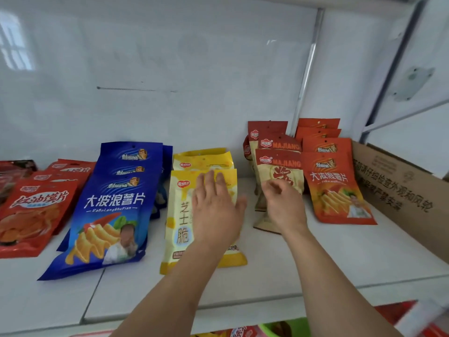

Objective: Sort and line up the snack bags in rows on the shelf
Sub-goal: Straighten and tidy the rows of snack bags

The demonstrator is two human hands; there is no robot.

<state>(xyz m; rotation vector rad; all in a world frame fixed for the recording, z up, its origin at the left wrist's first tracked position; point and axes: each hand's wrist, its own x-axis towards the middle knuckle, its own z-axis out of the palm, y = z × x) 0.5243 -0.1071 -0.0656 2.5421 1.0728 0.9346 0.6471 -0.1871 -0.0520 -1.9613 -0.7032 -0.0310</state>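
Two bare hands reach over the white, smooth shelf board (pixel 279 263). The left hand (pixel 213 210) lies flat, fingers straight and together, palm pressing on the glossy yellow plastic snack bag (pixel 179 215) that leans at the front of its row; it grips nothing. A second yellow bag (pixel 204 159) of the same print stands just behind that one, beyond the fingertips.

The right hand (pixel 281 203) has its fingers loosely curled against the front of the tan and red MAJIANG pouch (pixel 279 171), a stiff matte packet with a red band across the top. Whether the fingers actually pinch the pouch or only touch it cannot be told. More tan and red pouches (pixel 267 135) stand stacked behind it, past the knuckles.

To the outer side of the right hand leans a row of shiny orange-red chip bags (pixel 335 186) printed with ridged crisps, and beyond them a brown corrugated cardboard box (pixel 398 188) with dark printed characters on its wall.

To the outer side of the left hand, touching the yellow row's edge, a row of long, glossy blue foil chip bags (pixel 111 210) overlaps like tiles. Further out lie crinkled red snack bags (pixel 34 215), the front one flat on the shelf. Behind everything rises a pale, slick back panel (pixel 170 69).
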